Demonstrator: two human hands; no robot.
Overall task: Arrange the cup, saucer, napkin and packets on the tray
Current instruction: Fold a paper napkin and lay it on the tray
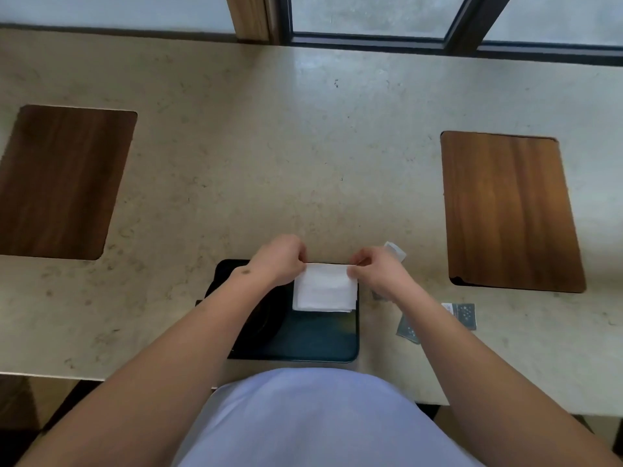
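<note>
A dark rectangular tray (320,348) lies at the counter's near edge. A folded white napkin (325,289) rests over the tray's far right part. My left hand (279,261) pinches the napkin's far left corner and my right hand (377,271) pinches its far right corner. A dark round saucer (266,318) sits on the tray's left side, mostly hidden under my left forearm. Grey patterned packets (462,315) (409,330) lie on the counter right of the tray. A white packet (396,251) peeks out beyond my right hand. No cup is visible.
The beige stone counter (303,146) holds a dark wooden mat (64,180) at the left and a lighter wooden mat (509,210) at the right. A window frame runs along the far edge.
</note>
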